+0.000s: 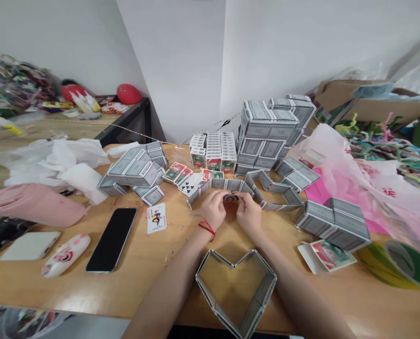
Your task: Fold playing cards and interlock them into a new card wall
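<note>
My left hand (213, 210), with a red string on its wrist, and my right hand (249, 212) pinch a small, curved playing card (231, 198) between their fingertips. Its dark, patterned side shows in the gap, and the fingers cover its ends. Just behind the hands stands a bent strip of joined folded cards (215, 184). Another angular outline of folded cards (282, 206) lies to the right of it. Between my forearms, near the table's front edge, a heart-shaped frame of folded cards (210, 296) rests on the table.
Card blocks stand stacked (266, 127) behind, with more at left (135, 167) and right (337, 223). Card boxes (214, 150) line the back. A joker card (156, 218), phone (111, 240), white case (66, 255) and tape roll (382, 266) lie around the table (132, 292).
</note>
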Tool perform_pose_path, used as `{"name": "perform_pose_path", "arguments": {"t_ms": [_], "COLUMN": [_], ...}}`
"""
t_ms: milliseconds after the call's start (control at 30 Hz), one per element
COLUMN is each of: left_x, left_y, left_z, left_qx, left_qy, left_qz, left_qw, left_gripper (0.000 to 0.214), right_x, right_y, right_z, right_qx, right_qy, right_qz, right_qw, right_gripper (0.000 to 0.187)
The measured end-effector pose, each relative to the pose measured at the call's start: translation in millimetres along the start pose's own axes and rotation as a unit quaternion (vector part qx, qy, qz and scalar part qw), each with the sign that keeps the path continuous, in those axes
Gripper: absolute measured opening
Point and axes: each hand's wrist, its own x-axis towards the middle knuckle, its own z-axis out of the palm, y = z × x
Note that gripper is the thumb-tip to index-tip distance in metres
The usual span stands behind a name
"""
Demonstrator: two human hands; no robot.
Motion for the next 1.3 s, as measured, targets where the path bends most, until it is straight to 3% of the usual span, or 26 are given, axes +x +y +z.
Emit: {"name": "perform_pose_path", "arguments": {"t_ms": [100, 400, 833, 1067, 1300], "left_x": [-0.3, 2.3, 5.2, 4.2, 3.0], "left_y": [0.8, 4.2, 2.4, 3.4, 1.8], "left_z": [-1.1, -4.1, -1.4, 4.0, 2.1], "left_qx": [0.003, -0.011, -0.006, -0.012, -0.008], "left_qy": [-0.009, -0.002, 0.049, 0.075, 0.054], "left_qz": [0.005, 0.007, -0.062, -0.104, -0.076], "left_qw": [1.0, 1.0, 0.997, 0.992, 0.996], "left_gripper": [0.036, 0.015, 0.017, 0.016, 0.018], "right_x": [1.0, 0.2, -4.9, -4.2, -4.1], "right_y": [0.1, -0.5, -8.7, -8.4, -6.5], "right_z": [-0.2, 3.0, 1.0, 1.3, 2.8], "right_qx": [-0.004, -0.006, -0.024, -0.009, 0.028], "right_qy": [0.017, 0.064, -0.007, -0.013, -0.008], "right_qz": [0.032, 0.084, 0.03, 0.043, 0.056], "right_qw": [0.999, 0.994, 0.999, 0.999, 0.998], "right_gripper": [0.02, 0.023, 0.023, 0.023, 0.024]}}
